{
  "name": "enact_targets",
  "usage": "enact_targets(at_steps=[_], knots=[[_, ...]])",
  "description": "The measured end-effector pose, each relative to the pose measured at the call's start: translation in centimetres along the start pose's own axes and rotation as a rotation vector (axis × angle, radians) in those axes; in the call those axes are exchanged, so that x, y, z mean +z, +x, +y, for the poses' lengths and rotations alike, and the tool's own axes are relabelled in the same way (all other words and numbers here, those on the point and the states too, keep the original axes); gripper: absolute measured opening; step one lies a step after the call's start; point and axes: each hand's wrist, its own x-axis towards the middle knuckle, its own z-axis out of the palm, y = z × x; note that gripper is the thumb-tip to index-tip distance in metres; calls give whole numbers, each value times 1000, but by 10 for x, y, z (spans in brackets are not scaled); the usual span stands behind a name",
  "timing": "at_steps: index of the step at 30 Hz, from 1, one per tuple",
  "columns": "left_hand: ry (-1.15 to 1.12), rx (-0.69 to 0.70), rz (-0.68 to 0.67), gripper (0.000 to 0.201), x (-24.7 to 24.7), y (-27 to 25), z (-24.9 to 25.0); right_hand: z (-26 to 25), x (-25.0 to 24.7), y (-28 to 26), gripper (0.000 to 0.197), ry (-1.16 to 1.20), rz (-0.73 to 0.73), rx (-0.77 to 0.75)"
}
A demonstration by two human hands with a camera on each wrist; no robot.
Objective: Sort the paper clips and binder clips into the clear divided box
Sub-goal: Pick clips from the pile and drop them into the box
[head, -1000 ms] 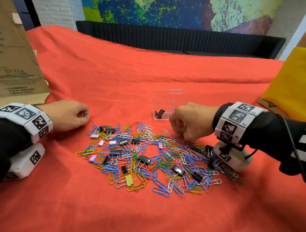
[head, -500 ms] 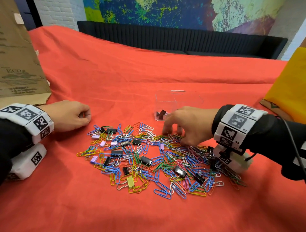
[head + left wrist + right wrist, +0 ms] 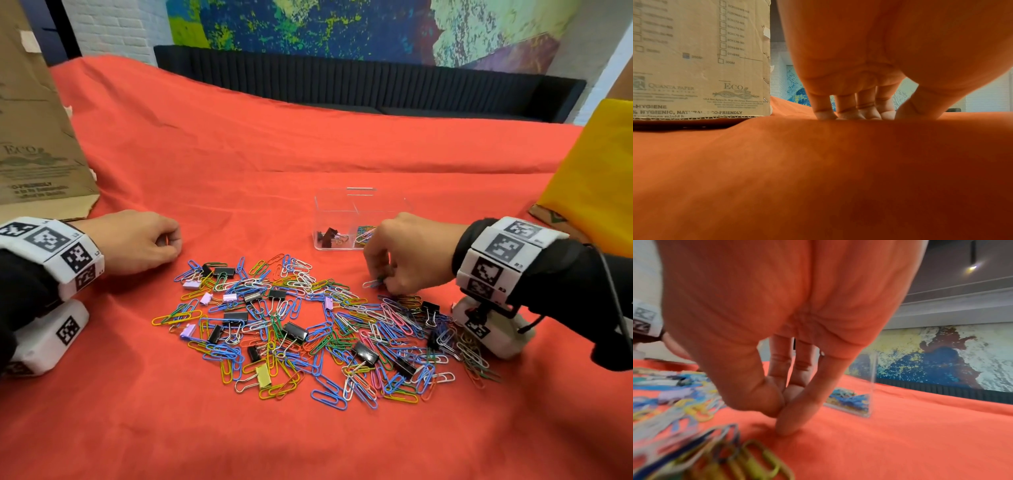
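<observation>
Resting at nine o'clock on the red cloth (image 3: 239,144), just beside the cardboard box (image 3: 30,137): left hand (image 3: 137,240), fingers loosely curled, holding nothing, no different from a second ago.

Lying at six o'clock, spread wide: pile (image 3: 301,325) of paper clips and binder clips, barely thinned, so sorting looking far from finished.

Standing at twelve o'clock just beyond the pile: clear box (image 3: 363,219), binder clips (image 3: 330,236) in its left compartment, paper clips (image 3: 364,233) in its right.

Working at three o'clock, at the pile's far edge: right hand (image 3: 407,253). Half a second ago reaching with fingers spread over the clips; now drawn together, thumb and fingertips (image 3: 785,426) pinching a pale paper clip (image 3: 373,283) down at the cloth. In the wrist view the clip itself being hidden behind the fingertips. Meaning one more clip caught, probably heading next for the right compartment close behind the hand.
</observation>
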Motion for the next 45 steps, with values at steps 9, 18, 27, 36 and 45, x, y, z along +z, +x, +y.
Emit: enact_targets(at_steps=[9, 18, 27, 36, 45], knots=[[2, 21, 3, 14, 3, 3, -3, 38, -65, 17, 11, -21, 361, 209], [-11, 14, -1, 12, 3, 3, -3, 51, -49, 17, 11, -39, 400, 172], [-38, -7, 10, 12, 4, 3, -2, 11, -2, -32, 26, 36, -181, -23], [-4, 3, 7, 11, 1, 1, 0, 14, -5, -20, 6, 36, -116, 4], [-13, 0, 9, 11, 0, 1, 2, 42, -59, 2, 10, 30, 315, 135]])
